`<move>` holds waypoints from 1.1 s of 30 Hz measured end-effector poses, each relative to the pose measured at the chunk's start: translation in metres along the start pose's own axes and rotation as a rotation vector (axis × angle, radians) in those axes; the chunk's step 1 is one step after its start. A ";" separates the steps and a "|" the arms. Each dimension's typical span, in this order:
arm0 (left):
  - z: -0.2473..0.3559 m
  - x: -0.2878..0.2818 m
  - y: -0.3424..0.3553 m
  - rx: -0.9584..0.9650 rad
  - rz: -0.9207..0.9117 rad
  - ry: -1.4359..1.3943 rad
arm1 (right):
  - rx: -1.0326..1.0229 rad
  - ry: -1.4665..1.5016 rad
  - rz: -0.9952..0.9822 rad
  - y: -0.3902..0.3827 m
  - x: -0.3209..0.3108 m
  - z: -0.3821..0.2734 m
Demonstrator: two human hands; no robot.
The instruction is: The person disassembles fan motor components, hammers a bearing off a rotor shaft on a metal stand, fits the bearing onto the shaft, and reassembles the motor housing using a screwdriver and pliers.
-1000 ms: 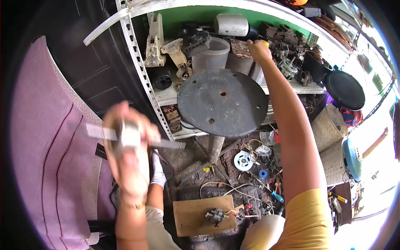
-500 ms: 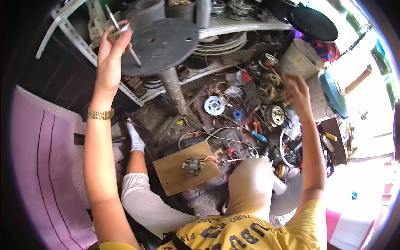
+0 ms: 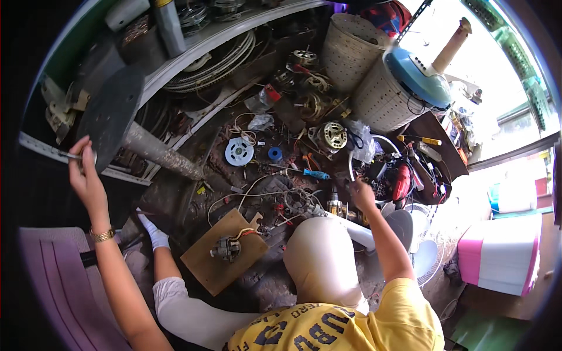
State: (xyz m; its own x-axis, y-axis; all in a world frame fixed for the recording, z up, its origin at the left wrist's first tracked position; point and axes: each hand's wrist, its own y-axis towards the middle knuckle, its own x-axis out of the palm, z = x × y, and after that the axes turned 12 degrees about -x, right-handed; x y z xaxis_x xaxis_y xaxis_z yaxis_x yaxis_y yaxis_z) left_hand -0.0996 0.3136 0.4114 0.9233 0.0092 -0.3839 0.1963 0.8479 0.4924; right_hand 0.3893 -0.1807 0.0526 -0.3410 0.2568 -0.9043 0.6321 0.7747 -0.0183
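Observation:
My left hand [image 3: 89, 187], raised at the far left, is closed around a thin metal shaft [image 3: 72, 156] with a round metal part on it. It is beside the edge of a dark round-topped stand [image 3: 114, 108]. My right hand [image 3: 364, 196] is over the cluttered floor to the right of my knee, close to a white ring [image 3: 351, 165] and a drill [image 3: 334, 205]. Its fingers look bent, but their tips are too small and hidden to show whether they grip anything. A small motor with wires [image 3: 226, 248] sits on a wooden board [image 3: 205, 257] before me.
A blue-handled screwdriver [image 3: 316, 174], a white disc [image 3: 239, 152] and a blue spool [image 3: 274, 154] lie among parts. Perforated bins [image 3: 380, 99] stand behind. A red power tool [image 3: 402, 182] and a pedestal fan [image 3: 426, 257] are at the right. A shelf [image 3: 234, 26] holds wire coils.
My view has turned to the right. My left hand still holds the shaft, now lower beside the stand. My right hand has come down from the air toward the tools near the white ring.

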 end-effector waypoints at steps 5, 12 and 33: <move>-0.030 0.012 0.012 0.029 0.066 0.047 | 0.050 -0.123 -0.242 -0.031 0.045 0.017; -0.030 0.009 0.014 0.094 0.106 0.152 | 0.032 -0.102 -0.153 -0.042 0.066 0.019; -0.042 -0.005 0.028 0.246 0.057 0.209 | 0.243 0.185 0.343 -0.004 -0.111 0.134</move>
State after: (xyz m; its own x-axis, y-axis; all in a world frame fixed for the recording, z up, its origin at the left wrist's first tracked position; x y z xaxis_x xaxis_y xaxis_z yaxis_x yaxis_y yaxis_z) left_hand -0.1125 0.3597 0.3938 0.8523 0.1833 -0.4899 0.2437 0.6895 0.6820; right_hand 0.5181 -0.2899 0.0958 -0.1881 0.5905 -0.7848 0.8675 0.4746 0.1491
